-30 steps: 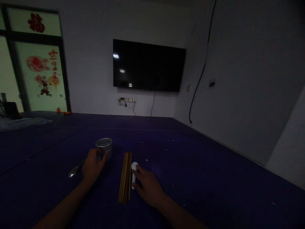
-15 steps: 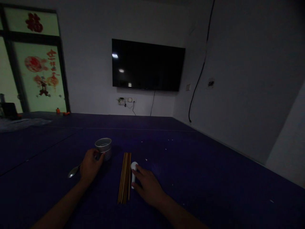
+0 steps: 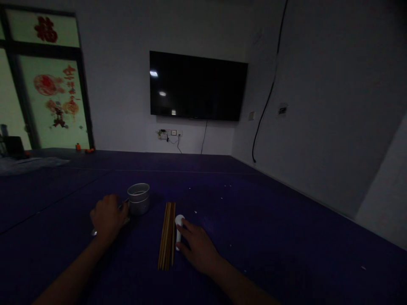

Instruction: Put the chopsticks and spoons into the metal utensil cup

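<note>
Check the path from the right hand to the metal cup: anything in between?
Yes: wooden sticks lie between the right hand and the metal cup, just left of the white utensil the hand touches.

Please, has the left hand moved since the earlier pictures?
Yes. Judged against the wall-mounted television, the left hand has shifted to the left, farther from the metal cup, and now hides most of the spoon.

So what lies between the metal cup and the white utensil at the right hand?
Thin wooden sticks lie between the metal cup and the white utensil, closer to the utensil, in the head view.
</note>
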The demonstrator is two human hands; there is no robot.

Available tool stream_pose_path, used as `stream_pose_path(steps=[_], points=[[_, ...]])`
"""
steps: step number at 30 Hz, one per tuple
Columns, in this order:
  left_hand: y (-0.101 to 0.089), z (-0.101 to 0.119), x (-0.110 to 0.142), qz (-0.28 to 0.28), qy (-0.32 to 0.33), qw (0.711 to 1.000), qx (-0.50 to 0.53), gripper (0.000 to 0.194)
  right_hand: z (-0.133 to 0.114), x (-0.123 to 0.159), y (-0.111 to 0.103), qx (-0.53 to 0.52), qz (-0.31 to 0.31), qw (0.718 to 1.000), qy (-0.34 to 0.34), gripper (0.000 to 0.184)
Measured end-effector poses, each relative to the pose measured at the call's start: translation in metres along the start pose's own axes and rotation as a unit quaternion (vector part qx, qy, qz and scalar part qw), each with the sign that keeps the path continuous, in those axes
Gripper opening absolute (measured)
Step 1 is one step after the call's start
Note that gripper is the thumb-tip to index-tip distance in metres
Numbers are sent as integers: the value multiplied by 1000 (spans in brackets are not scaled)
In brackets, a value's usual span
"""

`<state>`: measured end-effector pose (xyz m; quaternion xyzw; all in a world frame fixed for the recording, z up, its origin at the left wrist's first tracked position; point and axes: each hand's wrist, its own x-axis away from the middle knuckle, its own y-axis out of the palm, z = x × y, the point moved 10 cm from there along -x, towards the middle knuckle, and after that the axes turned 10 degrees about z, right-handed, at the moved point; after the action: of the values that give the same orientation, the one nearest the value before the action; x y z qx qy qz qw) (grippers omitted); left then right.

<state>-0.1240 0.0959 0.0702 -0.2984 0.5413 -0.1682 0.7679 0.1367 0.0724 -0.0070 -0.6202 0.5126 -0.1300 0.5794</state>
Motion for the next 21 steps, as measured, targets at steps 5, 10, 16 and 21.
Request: stream_pose_path(steps=[5,10,16,21], points=[[27,-16,3,-109,31,988,-103,25,-1,0,0,-3,3,1000,0,49],[46,-29,6,-174,5,980,-100,18,-1,1,-1,-4,7,1000,4,49],[43,-31,9,-189,-25,978,-83,20,-1,0,-1,1,-5,1000,4,49],[22,-42,-3,-124,-108,986,-33,23,0,0,1,-4,1,1000,1,49]])
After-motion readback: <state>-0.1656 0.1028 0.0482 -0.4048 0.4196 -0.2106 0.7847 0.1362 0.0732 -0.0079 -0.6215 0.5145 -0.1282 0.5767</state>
